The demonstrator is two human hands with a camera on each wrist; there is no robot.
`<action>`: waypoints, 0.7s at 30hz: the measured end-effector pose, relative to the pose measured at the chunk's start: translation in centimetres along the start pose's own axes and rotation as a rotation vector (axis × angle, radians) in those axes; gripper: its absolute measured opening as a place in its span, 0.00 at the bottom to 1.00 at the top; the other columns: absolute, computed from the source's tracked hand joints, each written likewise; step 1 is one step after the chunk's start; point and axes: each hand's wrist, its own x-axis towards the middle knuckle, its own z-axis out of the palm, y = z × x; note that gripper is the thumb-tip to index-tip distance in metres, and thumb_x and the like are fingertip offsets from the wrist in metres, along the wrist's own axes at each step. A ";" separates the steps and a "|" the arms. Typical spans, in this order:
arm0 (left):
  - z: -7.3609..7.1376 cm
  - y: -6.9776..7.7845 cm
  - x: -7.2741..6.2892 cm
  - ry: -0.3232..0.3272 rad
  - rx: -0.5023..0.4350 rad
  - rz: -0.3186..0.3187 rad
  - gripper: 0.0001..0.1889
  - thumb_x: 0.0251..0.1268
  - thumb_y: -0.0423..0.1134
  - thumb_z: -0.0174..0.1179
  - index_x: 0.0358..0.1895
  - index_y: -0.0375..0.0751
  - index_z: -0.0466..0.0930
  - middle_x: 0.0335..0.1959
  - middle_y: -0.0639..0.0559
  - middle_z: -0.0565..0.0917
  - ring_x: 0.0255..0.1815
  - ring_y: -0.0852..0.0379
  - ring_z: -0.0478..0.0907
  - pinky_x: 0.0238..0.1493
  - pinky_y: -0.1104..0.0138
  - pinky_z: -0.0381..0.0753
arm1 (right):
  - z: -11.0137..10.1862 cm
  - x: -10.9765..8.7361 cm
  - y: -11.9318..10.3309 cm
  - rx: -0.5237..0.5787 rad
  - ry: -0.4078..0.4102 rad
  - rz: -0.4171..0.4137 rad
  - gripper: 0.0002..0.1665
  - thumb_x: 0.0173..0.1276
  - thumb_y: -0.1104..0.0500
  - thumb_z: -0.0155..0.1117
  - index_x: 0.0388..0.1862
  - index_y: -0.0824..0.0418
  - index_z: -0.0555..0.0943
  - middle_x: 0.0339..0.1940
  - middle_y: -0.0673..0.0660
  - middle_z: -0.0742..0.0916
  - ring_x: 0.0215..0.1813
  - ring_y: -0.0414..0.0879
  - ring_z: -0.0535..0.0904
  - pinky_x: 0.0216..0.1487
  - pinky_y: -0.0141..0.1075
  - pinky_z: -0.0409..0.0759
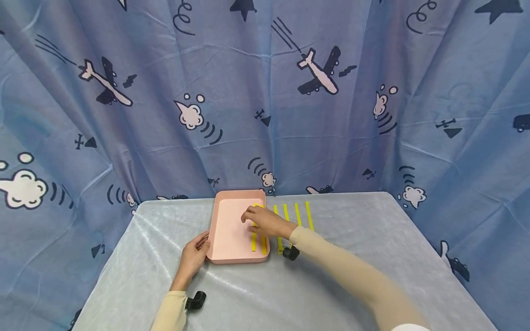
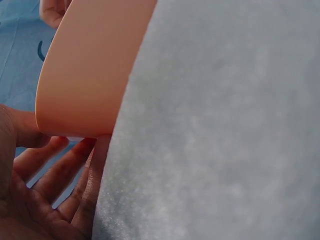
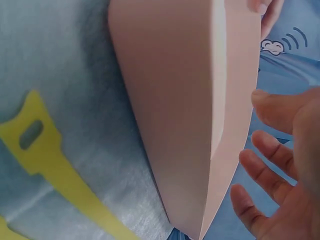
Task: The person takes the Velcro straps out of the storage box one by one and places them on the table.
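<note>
A pink rectangular tray (image 1: 229, 230) lies on the table, with two yellow strap ties (image 1: 254, 242) lengthwise along its right side. My left hand (image 1: 192, 257) holds the tray's left edge near the front corner, thumb at the rim and fingers against the outer wall. Over the right part of the tray hovers my right hand (image 1: 267, 221), its fingers spread and loosely bent with nothing between them. Several more yellow ties (image 1: 309, 216) lie in a row to the right of the tray, partly hidden by the right forearm. One tie (image 3: 75, 185) shows a wide slotted head.
A grey cloth-covered table (image 1: 364, 239) carries everything. Behind it hangs a blue patterned curtain (image 1: 265, 151) close to the table's back edge. Dark wrist-worn devices (image 1: 196, 301) sit on both wrists.
</note>
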 end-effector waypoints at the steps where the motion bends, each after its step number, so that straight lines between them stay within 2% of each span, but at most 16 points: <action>1: 0.0 0.0 0.0 0.003 -0.001 0.001 0.21 0.72 0.37 0.54 0.67 0.41 0.74 0.59 0.38 0.82 0.58 0.45 0.81 0.43 0.76 0.77 | 0.0 0.0 0.0 -0.012 -0.003 -0.007 0.16 0.69 0.57 0.66 0.54 0.54 0.79 0.54 0.52 0.82 0.55 0.46 0.75 0.60 0.41 0.74; 8: 0.0 0.0 0.1 0.004 -0.002 0.015 0.21 0.73 0.36 0.54 0.67 0.40 0.74 0.58 0.36 0.82 0.57 0.44 0.81 0.46 0.71 0.80 | 0.1 0.6 0.1 -0.145 -0.065 -0.021 0.16 0.68 0.56 0.67 0.54 0.49 0.80 0.51 0.49 0.80 0.54 0.45 0.75 0.55 0.43 0.73; 12: 0.0 0.0 0.1 -0.004 -0.008 0.012 0.21 0.73 0.36 0.54 0.67 0.40 0.74 0.59 0.36 0.81 0.58 0.44 0.80 0.46 0.73 0.79 | 0.3 0.9 0.1 -0.206 -0.106 -0.011 0.16 0.68 0.55 0.67 0.54 0.46 0.80 0.51 0.47 0.79 0.55 0.45 0.74 0.55 0.44 0.72; 21: 0.1 -0.3 0.2 0.001 -0.030 0.002 0.21 0.72 0.36 0.55 0.66 0.41 0.75 0.59 0.37 0.82 0.56 0.46 0.81 0.36 0.75 0.79 | 1.0 1.0 0.0 -0.259 -0.154 0.015 0.16 0.67 0.55 0.67 0.52 0.41 0.80 0.50 0.47 0.80 0.54 0.45 0.75 0.55 0.45 0.71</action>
